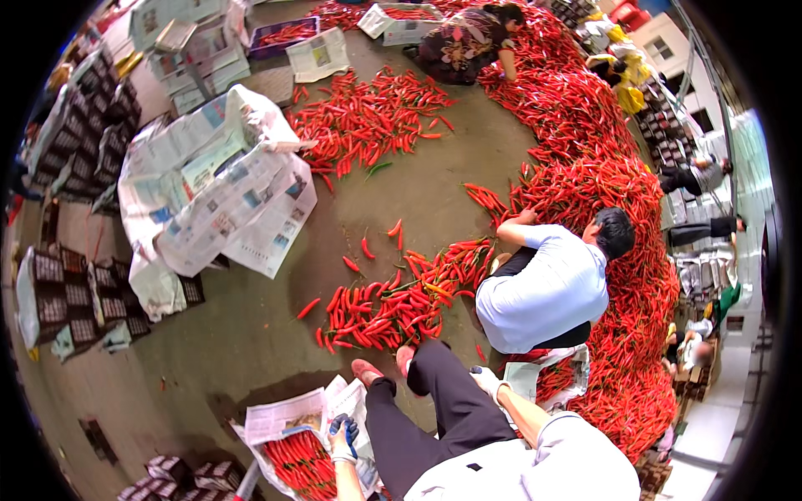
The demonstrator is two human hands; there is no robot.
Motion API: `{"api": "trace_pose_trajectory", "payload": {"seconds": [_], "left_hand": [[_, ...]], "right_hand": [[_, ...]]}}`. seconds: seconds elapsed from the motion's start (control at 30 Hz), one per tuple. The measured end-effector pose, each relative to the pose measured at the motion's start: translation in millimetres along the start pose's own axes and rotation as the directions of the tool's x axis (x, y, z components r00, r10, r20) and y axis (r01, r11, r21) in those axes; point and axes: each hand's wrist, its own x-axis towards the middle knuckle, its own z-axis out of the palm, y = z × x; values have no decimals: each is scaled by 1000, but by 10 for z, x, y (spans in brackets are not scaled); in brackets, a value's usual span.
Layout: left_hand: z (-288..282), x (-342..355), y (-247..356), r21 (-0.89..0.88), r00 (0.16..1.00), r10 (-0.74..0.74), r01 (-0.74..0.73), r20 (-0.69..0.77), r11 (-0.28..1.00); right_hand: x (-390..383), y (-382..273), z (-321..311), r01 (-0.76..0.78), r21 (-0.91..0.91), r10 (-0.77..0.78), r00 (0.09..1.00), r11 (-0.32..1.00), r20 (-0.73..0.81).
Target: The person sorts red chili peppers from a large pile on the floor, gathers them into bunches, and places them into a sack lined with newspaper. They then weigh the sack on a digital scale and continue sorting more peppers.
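My left hand (343,437), in a white and blue work glove, is beside a newspaper-lined box holding red chili peppers (301,461). Its fingers are curled; anything inside them is hidden. Over my right knee rests my right hand (487,383), also gloved, its fingers drawn together around nothing I can make out. On the floor in front of my feet lies a loose pile of red chili peppers (384,311), with a few green or orange ones among them. Newspaper (280,417) spreads out over the box's far edge.
A long heap of red chilies (585,150) runs along the right. A co-worker in a light shirt (543,288) squats against it; another person (459,46) crouches farther off. At left stand a newspaper-covered stack (217,184) and dark crates (63,292). Another chili pile (368,117) lies ahead.
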Motion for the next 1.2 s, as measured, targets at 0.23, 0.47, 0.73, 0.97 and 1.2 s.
{"api": "trace_pose_trajectory", "payload": {"seconds": [0.23, 0.47, 0.73, 0.97, 1.2], "left_hand": [[994, 373, 1090, 143, 993, 41, -25, -113, 989], [2878, 886, 2163, 275, 985, 161, -137, -65, 951], [5781, 1746, 2362, 558, 996, 67, -19, -65, 829], [8877, 2594, 2223, 783, 891, 29, -413, 453, 465], [10724, 3814, 1351, 558, 618, -162, -774, 770, -299]], "right_hand": [[174, 501, -715, -94, 307, 154, 972, 947, -179], [1045, -258, -1508, -206, 247, 281, 904, 947, -321], [3095, -1571, -3229, -19, 393, 193, 891, 919, -410], [4150, -2259, -4076, 1, 936, 301, 947, 351, -114], [5523, -2191, -4472, 84, 994, 532, 840, 64, -105]]}}
